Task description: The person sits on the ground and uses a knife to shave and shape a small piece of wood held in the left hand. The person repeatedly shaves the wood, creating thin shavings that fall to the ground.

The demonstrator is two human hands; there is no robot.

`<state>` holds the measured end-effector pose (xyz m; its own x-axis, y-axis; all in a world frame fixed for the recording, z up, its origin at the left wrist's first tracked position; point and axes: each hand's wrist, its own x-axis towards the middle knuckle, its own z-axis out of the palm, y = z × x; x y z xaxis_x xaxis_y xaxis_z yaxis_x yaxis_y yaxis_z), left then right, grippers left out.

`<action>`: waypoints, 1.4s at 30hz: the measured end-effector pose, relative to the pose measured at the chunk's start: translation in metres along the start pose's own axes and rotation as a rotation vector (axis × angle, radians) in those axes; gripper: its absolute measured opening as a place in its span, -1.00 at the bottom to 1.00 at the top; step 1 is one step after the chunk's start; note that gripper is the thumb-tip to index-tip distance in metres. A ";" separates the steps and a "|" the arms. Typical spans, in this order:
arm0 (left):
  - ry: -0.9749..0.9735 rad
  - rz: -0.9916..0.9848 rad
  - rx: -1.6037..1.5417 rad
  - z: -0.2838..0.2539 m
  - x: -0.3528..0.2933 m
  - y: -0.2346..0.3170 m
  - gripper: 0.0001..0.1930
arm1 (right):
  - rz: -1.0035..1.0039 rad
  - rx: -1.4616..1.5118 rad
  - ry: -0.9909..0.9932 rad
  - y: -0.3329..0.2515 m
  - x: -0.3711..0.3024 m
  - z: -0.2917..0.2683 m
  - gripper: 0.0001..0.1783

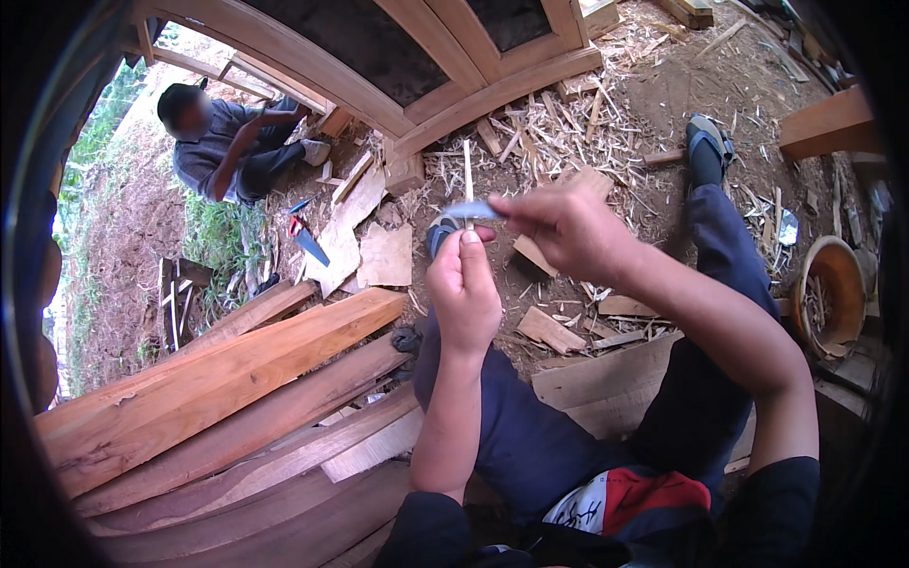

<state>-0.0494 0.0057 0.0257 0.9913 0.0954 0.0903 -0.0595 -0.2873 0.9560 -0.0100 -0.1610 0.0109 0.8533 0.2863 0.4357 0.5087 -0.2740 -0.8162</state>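
Note:
My left hand [466,284] is closed in a pinch on a thin, pale wooden stick [468,170], which points up and away from me. Across the stick, just above my left fingertips, lies the blurred blue-grey blade of a knife [464,209]. My right hand [578,227] is closed on the knife's other end, its handle hidden by the fingers. Both hands are raised over my knees, close together, with a sandal partly showing behind the blade.
Wood shavings [559,142] litter the dirt ground. A panelled wooden frame [502,90] stands ahead. Long planks [237,350] are stacked at left, near a handsaw [310,244]. Another person [232,142] sits at far left. A brown bucket [833,293] lies tipped at right.

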 end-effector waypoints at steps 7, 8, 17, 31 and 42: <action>-0.015 -0.032 0.043 0.000 -0.003 0.002 -0.71 | 0.042 0.026 0.080 0.005 0.002 -0.002 -0.73; -0.009 -0.008 0.039 0.001 -0.002 0.002 -0.71 | 0.034 0.033 0.066 0.003 0.001 -0.004 -0.73; 0.015 0.035 0.049 0.001 0.000 -0.001 -0.70 | -0.058 0.033 0.110 0.008 0.001 0.004 -0.71; 0.012 0.040 -0.016 -0.005 0.004 -0.005 -0.70 | 0.004 0.066 0.061 -0.005 -0.002 0.015 -0.73; -0.020 0.015 -0.109 0.004 0.003 0.005 -0.73 | 0.130 0.208 0.054 -0.003 0.004 0.005 -0.69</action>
<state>-0.0464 0.0006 0.0301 0.9923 0.0725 0.1006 -0.0859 -0.1831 0.9793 -0.0091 -0.1547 0.0132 0.9179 0.2099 0.3368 0.3642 -0.1090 -0.9249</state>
